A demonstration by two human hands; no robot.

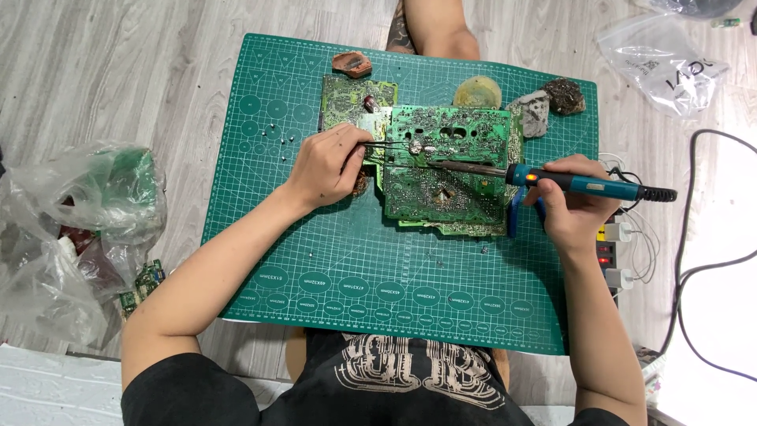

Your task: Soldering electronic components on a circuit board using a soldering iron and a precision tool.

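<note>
A green circuit board (461, 189) lies solder side up on a green cutting mat (347, 260), overlapping a second green board (347, 95) at the back left. My left hand (327, 166) grips thin metal tweezers (390, 144) whose tips rest on a small silver part (415, 146) on the board. My right hand (572, 201) holds a blue soldering iron (587, 184). Its dark metal tip (457, 166) lies across the board, just below the tweezers' tips.
A yellowish sponge (478, 91), a grey lump (531, 112) and a dark lump (564, 96) sit at the mat's back right. A brown piece (352, 63) lies at the back. Plastic bags (79, 229) with board scraps lie left. A power strip (611, 256) and black cable (702, 268) run right. Someone's leg (434, 28) shows at the top.
</note>
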